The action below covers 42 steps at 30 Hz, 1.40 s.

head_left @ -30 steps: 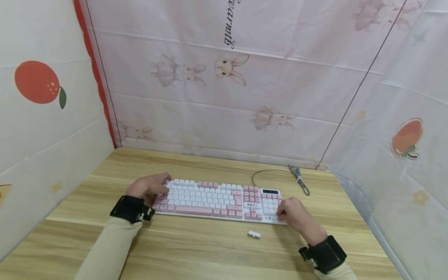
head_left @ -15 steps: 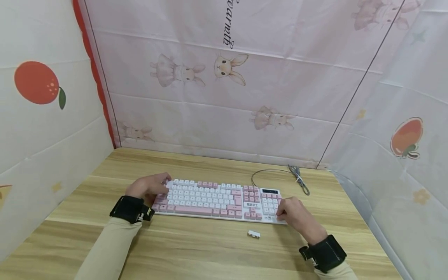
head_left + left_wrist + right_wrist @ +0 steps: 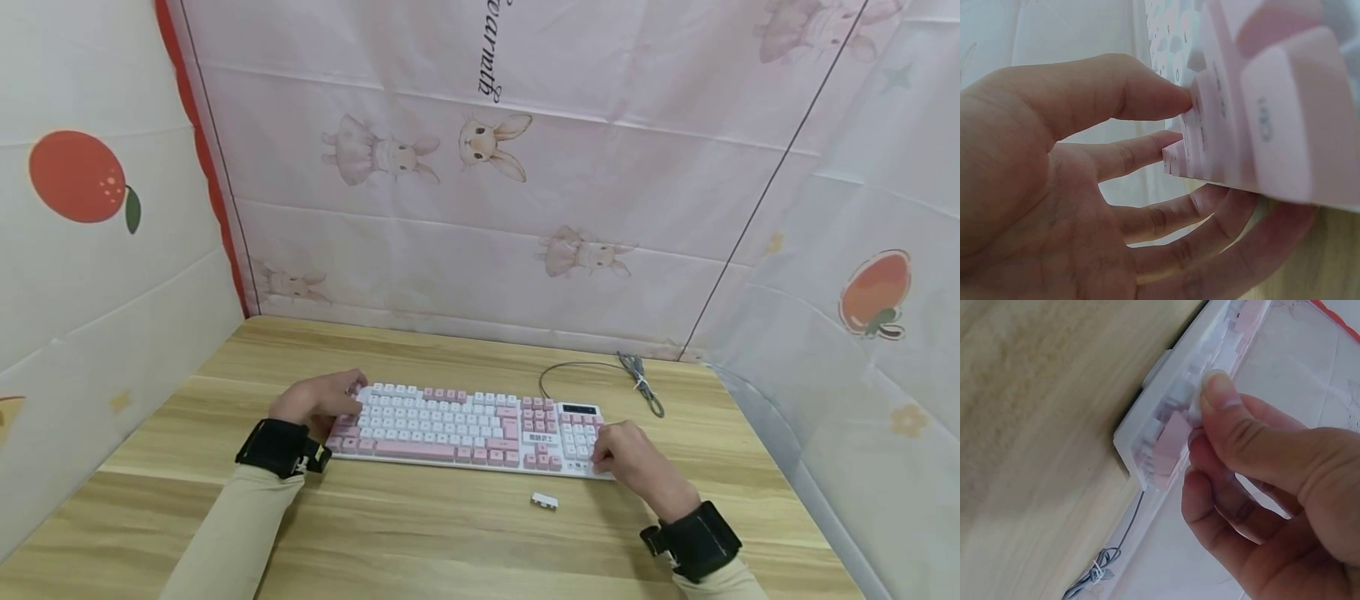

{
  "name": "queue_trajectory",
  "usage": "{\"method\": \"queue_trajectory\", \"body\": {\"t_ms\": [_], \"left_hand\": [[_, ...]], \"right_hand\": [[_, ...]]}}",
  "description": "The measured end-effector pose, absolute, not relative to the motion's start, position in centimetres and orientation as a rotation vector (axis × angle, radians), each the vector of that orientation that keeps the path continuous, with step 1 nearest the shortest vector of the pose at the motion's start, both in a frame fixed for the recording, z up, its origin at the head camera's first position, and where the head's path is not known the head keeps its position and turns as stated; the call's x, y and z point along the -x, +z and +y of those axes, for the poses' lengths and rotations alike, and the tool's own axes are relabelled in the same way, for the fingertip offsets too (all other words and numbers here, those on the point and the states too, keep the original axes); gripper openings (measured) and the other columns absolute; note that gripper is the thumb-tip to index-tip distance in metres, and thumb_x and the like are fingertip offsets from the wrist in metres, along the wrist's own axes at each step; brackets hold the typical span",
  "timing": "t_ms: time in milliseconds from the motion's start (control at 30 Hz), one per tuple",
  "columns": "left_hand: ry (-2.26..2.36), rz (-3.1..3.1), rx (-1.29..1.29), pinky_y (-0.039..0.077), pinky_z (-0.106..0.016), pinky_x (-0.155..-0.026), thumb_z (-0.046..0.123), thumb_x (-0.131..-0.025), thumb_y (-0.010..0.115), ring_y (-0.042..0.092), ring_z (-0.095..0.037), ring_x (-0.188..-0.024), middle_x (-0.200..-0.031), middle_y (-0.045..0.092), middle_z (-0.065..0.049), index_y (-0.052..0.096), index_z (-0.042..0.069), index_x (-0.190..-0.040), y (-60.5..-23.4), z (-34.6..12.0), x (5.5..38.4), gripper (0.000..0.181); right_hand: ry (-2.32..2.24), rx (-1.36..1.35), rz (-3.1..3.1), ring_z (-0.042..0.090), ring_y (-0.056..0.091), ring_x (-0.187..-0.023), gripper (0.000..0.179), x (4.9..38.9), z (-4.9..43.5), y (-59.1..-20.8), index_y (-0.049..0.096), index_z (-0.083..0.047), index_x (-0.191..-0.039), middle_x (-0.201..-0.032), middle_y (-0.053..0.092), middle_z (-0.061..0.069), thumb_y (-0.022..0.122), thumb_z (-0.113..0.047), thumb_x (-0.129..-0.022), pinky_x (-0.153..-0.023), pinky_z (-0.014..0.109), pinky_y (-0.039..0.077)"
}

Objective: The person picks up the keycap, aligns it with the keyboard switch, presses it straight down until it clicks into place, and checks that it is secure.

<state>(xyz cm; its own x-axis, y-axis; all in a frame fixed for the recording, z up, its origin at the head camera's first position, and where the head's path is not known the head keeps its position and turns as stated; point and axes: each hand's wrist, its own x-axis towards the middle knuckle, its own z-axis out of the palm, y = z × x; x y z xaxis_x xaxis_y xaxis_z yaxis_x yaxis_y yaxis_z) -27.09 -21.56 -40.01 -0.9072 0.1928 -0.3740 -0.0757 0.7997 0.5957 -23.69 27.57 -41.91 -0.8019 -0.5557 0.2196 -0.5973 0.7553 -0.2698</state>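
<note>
A pink and white keyboard [image 3: 435, 427] lies on the wooden table. My left hand [image 3: 318, 398] holds its left end, the thumb [image 3: 1154, 97] on the pink keys and the other fingers along the edge. In the left wrist view a pink Ctrl key [image 3: 1279, 119] is close up. Over the number pad [image 3: 579, 440], my right hand [image 3: 630, 457] pinches a white keycap [image 3: 1195, 411] between thumb and index finger, mostly covered by them. Bare key positions [image 3: 576, 467] show just beside those fingers. A loose white keycap [image 3: 544, 502] sits on the table in front of the keyboard.
Behind the keyboard its grey cable [image 3: 636, 379] is bundled with a white tie. Printed cloth [image 3: 450, 275] hangs behind the table [image 3: 420, 542] and along both sides. Each wrist wears a black strap with a camera.
</note>
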Motion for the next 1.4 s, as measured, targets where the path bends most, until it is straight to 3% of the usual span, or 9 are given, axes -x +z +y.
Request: {"method": "queue_trajectory", "body": {"t_ms": [300, 567, 900, 1133, 1400], "left_hand": [[0.880, 2.552, -0.085, 0.060, -0.042, -0.071, 0.012, -0.095, 0.060, 0.061, -0.032, -0.101, -0.138, 0.047, -0.027, 0.040, 0.004, -0.147, -39.9, -21.6, 27.0, 0.056], [0.888, 2.545, -0.080, 0.061, -0.042, -0.069, 0.011, -0.094, 0.060, 0.061, -0.033, -0.101, -0.139, 0.047, -0.028, 0.041, 0.005, -0.146, -40.1, -21.5, 27.3, 0.056], [0.888, 2.547, -0.088, 0.060, -0.042, -0.071, 0.010, -0.094, 0.059, 0.060, -0.034, -0.104, -0.144, 0.043, -0.030, 0.040, 0.005, -0.147, -40.1, -21.7, 27.2, 0.057], [0.853, 2.567, -0.118, 0.059, -0.041, -0.071, 0.012, -0.093, 0.060, 0.061, -0.034, -0.103, -0.142, 0.045, -0.030, 0.040, 0.003, -0.147, -40.1, -21.9, 27.3, 0.058], [0.844, 2.569, -0.148, 0.059, -0.040, -0.072, 0.012, -0.093, 0.060, 0.060, -0.033, -0.102, -0.141, 0.045, -0.031, 0.038, 0.001, -0.147, -40.2, -21.8, 27.5, 0.060]], "right_hand": [[0.491, -0.977, -2.772, -0.002, 0.052, -0.066, 0.022, 23.9, 27.8, -42.1, 0.076, -0.012, -0.066, -0.068, 0.065, -0.007, 0.084, 0.008, -0.070, -0.060, 0.019, 0.049], [0.480, -0.929, -2.800, 0.004, 0.058, -0.072, 0.016, 23.8, 28.3, -42.5, 0.078, -0.013, -0.069, -0.075, 0.065, -0.005, 0.088, 0.000, -0.071, -0.065, 0.021, 0.052], [0.542, -0.930, -2.862, 0.001, 0.045, -0.068, 0.018, 24.1, 28.5, -42.6, 0.077, -0.013, -0.067, -0.072, 0.061, -0.007, 0.087, 0.001, -0.073, -0.061, 0.018, 0.043], [0.481, -0.973, -2.883, 0.001, 0.051, -0.069, 0.016, 24.0, 27.9, -42.0, 0.076, -0.010, -0.072, -0.073, 0.063, -0.005, 0.085, 0.002, -0.075, -0.062, 0.019, 0.048], [0.441, -0.954, -2.871, 0.004, 0.052, -0.070, 0.017, 23.5, 28.0, -41.9, 0.073, -0.010, -0.074, -0.075, 0.063, -0.004, 0.084, 0.002, -0.076, -0.062, 0.020, 0.046]]}}
